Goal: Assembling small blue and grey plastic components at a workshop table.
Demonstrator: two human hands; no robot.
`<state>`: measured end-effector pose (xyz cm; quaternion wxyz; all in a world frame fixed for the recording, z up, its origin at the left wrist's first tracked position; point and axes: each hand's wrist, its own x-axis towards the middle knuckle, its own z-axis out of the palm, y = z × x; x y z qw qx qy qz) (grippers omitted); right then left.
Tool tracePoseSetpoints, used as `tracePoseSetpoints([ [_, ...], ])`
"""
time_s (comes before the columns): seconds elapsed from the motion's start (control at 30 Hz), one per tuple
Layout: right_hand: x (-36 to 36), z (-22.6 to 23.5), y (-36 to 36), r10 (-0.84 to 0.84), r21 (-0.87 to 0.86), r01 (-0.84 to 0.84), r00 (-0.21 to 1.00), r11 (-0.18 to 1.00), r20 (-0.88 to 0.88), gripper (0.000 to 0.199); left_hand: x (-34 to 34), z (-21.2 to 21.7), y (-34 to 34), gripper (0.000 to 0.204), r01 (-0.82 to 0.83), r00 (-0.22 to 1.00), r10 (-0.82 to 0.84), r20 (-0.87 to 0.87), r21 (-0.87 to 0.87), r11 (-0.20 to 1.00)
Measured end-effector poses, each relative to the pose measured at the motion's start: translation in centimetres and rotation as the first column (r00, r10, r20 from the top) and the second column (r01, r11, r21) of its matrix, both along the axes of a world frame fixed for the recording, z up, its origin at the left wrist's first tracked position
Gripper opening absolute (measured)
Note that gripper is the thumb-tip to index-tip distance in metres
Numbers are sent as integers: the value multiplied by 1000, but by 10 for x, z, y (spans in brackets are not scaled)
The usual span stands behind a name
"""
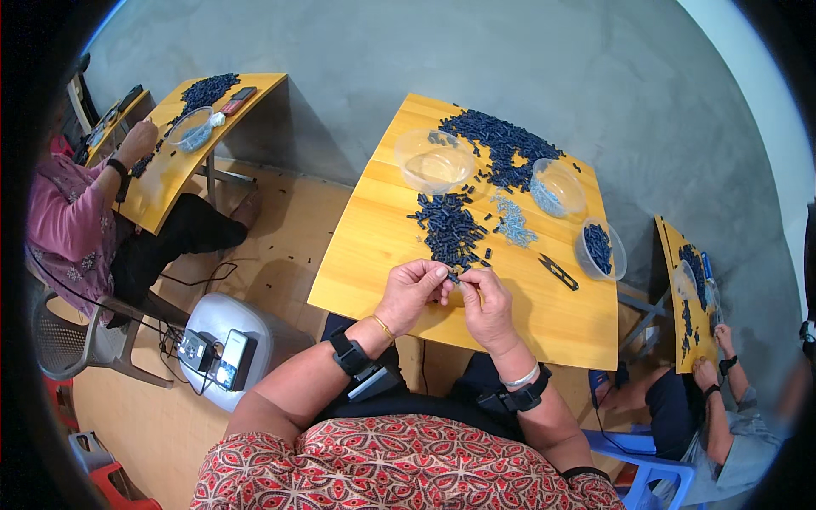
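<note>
My left hand (pixel 413 294) and my right hand (pixel 488 308) meet over the near edge of the yellow table (pixel 361 255). Between their pinched fingertips is a small dark blue cylindrical part (pixel 453 277), mostly covered by the fingers. Just beyond my hands lies a heap of the same dark parts (pixel 449 228). To its right, small silvery-blue pieces (pixel 513 223) are spread loose. A pair of black thread snips (pixel 558 272) rests to the right of my right hand.
A clear bowl (pixel 406 161) stands at the table's left. Another bowl (pixel 568 177) holds silvery pieces; a third (pixel 619 255) holds dark parts. Behind is a larger dark pile (pixel 501 140). Co-workers sit at tables left (pixel 81 212) and right (pixel 722 433). Devices sit on a grey stool (pixel 276 327).
</note>
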<state>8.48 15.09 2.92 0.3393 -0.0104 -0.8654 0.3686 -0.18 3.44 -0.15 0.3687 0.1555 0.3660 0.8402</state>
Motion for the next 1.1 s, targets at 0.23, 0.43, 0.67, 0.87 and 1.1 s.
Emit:
tracePoseSetpoints([
  [0.23,0,-1,-1,29,-76,-26,999,997,33,7,0,-1,1,13,-42,998,41,-37,-38,998],
  [0.43,2,-1,-1,-25,-76,31,996,997,88,4,3,5,-1,14,-62,994,51,-97,-113,992],
  [0.67,4,-1,2,35,-175,-9,988,984,149,5,3,3,-1,14,-90,993,83,-80,-89,992],
  [0.87,4,-2,0,115,-360,-41,975,932,188,5,4,3,-1,14,-87,992,80,-97,-75,993],
  [1.1,5,-7,4,190,-489,-67,960,870,206,5,5,3,-1,12,-68,994,61,-90,-68,995],
])
